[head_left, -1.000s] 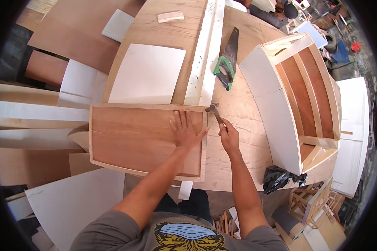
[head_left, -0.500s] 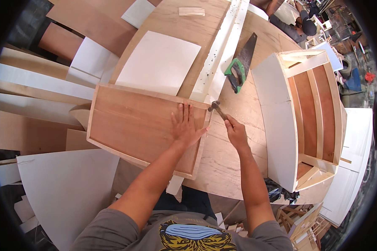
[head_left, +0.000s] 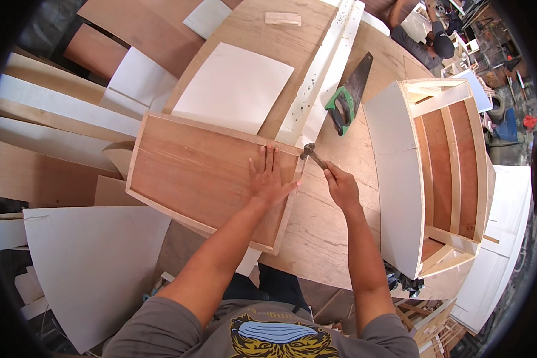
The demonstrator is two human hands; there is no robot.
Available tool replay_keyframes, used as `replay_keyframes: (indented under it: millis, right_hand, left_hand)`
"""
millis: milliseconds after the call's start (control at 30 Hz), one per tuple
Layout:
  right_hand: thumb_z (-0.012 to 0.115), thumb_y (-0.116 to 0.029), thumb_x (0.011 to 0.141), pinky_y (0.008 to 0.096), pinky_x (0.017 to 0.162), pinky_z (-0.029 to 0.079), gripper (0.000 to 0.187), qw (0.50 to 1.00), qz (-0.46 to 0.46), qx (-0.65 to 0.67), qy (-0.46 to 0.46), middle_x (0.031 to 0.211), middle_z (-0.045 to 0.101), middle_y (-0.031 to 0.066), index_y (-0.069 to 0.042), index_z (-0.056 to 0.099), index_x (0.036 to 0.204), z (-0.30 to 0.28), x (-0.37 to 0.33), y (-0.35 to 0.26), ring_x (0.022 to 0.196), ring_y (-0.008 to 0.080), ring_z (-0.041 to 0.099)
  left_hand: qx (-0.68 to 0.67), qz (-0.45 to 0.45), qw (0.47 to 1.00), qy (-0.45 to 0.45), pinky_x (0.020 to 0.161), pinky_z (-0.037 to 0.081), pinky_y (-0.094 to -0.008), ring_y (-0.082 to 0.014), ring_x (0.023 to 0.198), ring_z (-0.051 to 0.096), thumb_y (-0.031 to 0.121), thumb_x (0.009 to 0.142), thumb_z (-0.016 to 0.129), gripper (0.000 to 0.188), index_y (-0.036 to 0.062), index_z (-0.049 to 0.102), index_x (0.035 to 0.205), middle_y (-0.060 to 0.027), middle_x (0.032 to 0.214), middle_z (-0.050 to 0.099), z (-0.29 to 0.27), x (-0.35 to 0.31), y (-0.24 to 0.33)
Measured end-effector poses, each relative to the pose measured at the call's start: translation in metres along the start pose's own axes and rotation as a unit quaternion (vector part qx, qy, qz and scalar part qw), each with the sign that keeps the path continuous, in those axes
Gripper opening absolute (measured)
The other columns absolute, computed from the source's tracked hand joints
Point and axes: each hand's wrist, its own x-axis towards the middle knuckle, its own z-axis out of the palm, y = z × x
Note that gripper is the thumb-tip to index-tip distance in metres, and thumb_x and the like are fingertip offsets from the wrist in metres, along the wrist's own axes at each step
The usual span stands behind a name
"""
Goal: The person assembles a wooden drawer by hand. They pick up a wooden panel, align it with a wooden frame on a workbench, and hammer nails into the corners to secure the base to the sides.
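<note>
A shallow wooden tray-like frame with a reddish-brown panel point(head_left: 191, 161) lies on the plywood table in front of me. My left hand point(head_left: 268, 182) rests flat on that panel near its right end, fingers spread and pointing away from me. In my right hand point(head_left: 342, 188) is a hammer point(head_left: 318, 159), gripped by its wooden handle. The hammer's head is at the frame's far right corner; whether it touches the wood I cannot tell. Just beyond the hammer lies a handsaw point(head_left: 347, 98) with a green and black handle.
Beyond the frame are a white sheet point(head_left: 232, 89), a long white board point(head_left: 316, 77) and a small wood piece point(head_left: 283, 18). A white-sided wooden cabinet carcass point(head_left: 438, 179) stands on the right. Boards point(head_left: 59, 113) are stacked at left. Another person point(head_left: 420, 42) is at the far right.
The whole view has shifted slightly, moving the scene a little to the right. My left hand stays flat on the panel, and the hammer remains by the frame's corner.
</note>
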Motion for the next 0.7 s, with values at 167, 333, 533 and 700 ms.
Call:
replay_keyframes:
  millis: [167, 333, 533, 700]
  right_hand:
    - [0.058, -0.029, 0.101, 0.0447, 0.072, 0.052, 0.032, 0.994, -0.077, 0.022, 0.074, 0.09, 0.07, 0.021, -0.013, 0.066, 0.127, 0.004, -0.001, 0.011, 0.084, 0.0402, 0.069]
    - [0.058, -0.027, 0.101, 0.0421, 0.075, 0.054, 0.032, 0.995, 0.079, 0.061, 0.024, 0.096, 0.071, 0.0215, -0.009, 0.066, 0.127, 0.003, -0.007, -0.004, 0.088, 0.0385, 0.07]
    - [0.06, -0.026, 0.1, 0.0399, 0.075, 0.054, 0.032, 0.998, 0.056, 0.024, 0.027, 0.097, 0.072, 0.0208, -0.01, 0.066, 0.127, 0.009, -0.01, -0.002, 0.088, 0.0355, 0.072]
    - [0.06, -0.027, 0.1, 0.0392, 0.075, 0.053, 0.032, 0.998, 0.051, 0.02, 0.033, 0.097, 0.072, 0.0206, -0.01, 0.066, 0.127, 0.009, -0.01, -0.002, 0.088, 0.0342, 0.072]
  left_hand:
    - [0.0, -0.001, 1.0, -0.018, 0.123, -0.001, -0.0592, -0.0266, 0.157, -0.007, 0.082, 0.083, 0.047, 0.118, 0.0034, 0.004, 0.162, -0.0116, 0.17, -0.004, -0.003, 0.0, 0.003]
    - [-0.009, 0.005, 1.0, -0.011, 0.123, -0.002, -0.0593, -0.0277, 0.157, -0.007, 0.081, 0.084, 0.048, 0.118, 0.0028, 0.005, 0.161, -0.0127, 0.17, -0.003, -0.003, 0.0, 0.001]
    - [-0.019, 0.007, 1.0, -0.008, 0.123, -0.003, -0.0594, -0.0289, 0.157, -0.006, 0.08, 0.084, 0.049, 0.119, 0.0018, 0.005, 0.161, -0.0141, 0.17, -0.002, -0.002, 0.0, 0.0]
    - [-0.014, 0.008, 1.0, -0.008, 0.123, -0.002, -0.0593, -0.0289, 0.157, -0.006, 0.08, 0.084, 0.049, 0.118, 0.002, 0.005, 0.161, -0.0139, 0.17, -0.003, 0.0, 0.0, 0.0]
